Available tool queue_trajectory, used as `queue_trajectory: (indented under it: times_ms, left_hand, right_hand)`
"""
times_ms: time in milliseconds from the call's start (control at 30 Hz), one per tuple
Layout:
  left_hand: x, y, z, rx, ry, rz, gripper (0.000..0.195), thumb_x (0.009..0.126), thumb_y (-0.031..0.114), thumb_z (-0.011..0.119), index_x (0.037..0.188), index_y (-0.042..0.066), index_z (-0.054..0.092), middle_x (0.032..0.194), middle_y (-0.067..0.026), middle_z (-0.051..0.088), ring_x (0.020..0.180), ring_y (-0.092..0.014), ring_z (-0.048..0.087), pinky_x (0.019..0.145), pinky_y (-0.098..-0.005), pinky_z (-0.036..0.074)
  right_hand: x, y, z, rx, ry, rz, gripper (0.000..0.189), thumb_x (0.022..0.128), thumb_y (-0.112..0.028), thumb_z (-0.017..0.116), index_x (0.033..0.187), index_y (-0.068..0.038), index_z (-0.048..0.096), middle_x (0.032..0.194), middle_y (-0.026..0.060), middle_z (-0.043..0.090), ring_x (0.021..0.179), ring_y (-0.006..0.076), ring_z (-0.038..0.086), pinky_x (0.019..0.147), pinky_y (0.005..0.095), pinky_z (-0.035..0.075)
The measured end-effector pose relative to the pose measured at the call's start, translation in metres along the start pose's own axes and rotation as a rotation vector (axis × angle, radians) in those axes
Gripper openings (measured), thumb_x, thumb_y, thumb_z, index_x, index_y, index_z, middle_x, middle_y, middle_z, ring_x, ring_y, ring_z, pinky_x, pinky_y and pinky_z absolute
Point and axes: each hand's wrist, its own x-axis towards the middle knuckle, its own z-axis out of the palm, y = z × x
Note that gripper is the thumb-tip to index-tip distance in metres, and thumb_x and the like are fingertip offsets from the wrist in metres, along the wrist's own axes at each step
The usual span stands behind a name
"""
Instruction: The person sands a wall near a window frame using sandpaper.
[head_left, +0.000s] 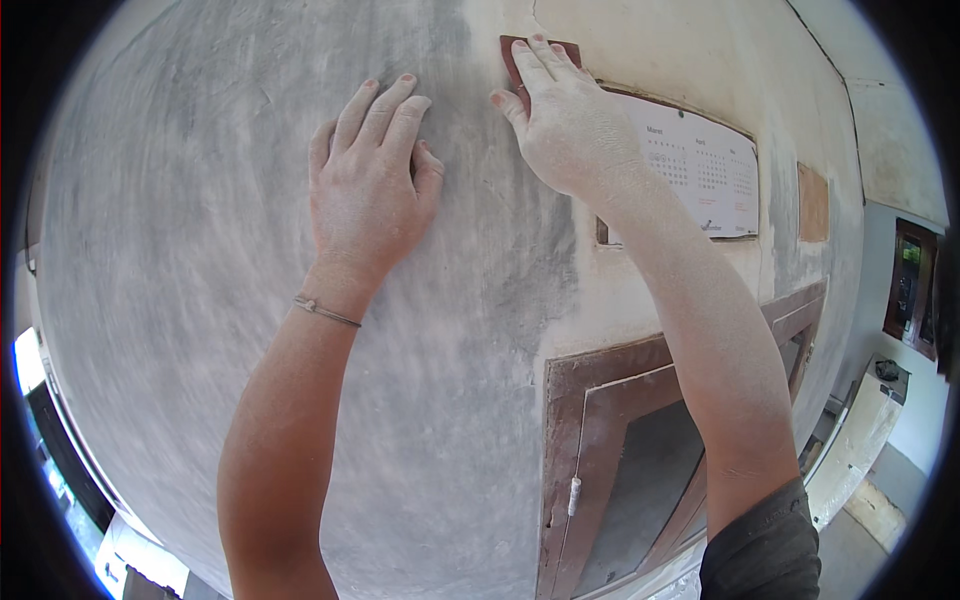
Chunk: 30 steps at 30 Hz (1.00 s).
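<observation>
My right hand (574, 124), coated in white dust, presses a reddish-brown sheet of sandpaper (512, 56) flat against the upper wall, at the border between a grey area and a cream one. Fingers apart, my left hand (379, 169) rests on the grey, streaky wall (465, 285) to the left and holds nothing. It is dusty too, and a thin cord bracelet (326, 310) circles that wrist. Part of the sheet is hidden under my right fingers.
A paper calendar (720, 172) in a recess is partly behind my right forearm. Below is a brown wooden frame (600, 375) with a dark pane (637, 480). At the far right stand a plastic-covered item (859, 442) and a brown-framed window (910, 285).
</observation>
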Motion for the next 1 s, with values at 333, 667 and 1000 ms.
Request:
queue_trajectory:
  times_ms: [333, 667, 1000]
  left_hand:
    - [0.004, 0.010, 0.003, 0.011, 0.008, 0.000, 0.033, 0.086, 0.014, 0.052, 0.118, 0.014, 0.057, 0.133, 0.0002, 0.054, 0.129, -0.019, 0.042, 0.105, -0.0378, 0.031]
    - [-0.005, -0.002, 0.012, -0.226, 0.180, -0.004, 0.027, 0.073, 0.017, 0.057, 0.099, 0.009, 0.059, 0.109, -0.0120, 0.059, 0.111, -0.032, 0.053, 0.095, -0.0456, 0.040]
    - [0.005, 0.006, 0.005, -0.311, 0.125, -0.040, 0.039, 0.074, 0.016, 0.061, 0.110, 0.003, 0.058, 0.127, -0.0138, 0.052, 0.127, -0.030, 0.041, 0.103, -0.0438, 0.033]
  right_hand:
    - [-0.006, 0.009, -0.006, -0.084, -0.059, -0.013, 0.061, 0.100, -0.043, 0.028, 0.144, 0.000, 0.025, 0.150, 0.0162, 0.027, 0.140, 0.0269, 0.025, 0.115, 0.0388, 0.024]
    - [0.021, 0.008, 0.002, 0.085, -0.017, -0.125, 0.044, 0.093, -0.027, 0.047, 0.131, -0.004, 0.049, 0.125, 0.0224, 0.055, 0.113, 0.0384, 0.053, 0.094, 0.0440, 0.043]
    - [0.058, 0.058, 0.037, 0.122, 0.273, -0.287, 0.043, 0.100, -0.022, 0.038, 0.138, -0.002, 0.040, 0.142, 0.0159, 0.041, 0.134, 0.0328, 0.035, 0.108, 0.0398, 0.031]
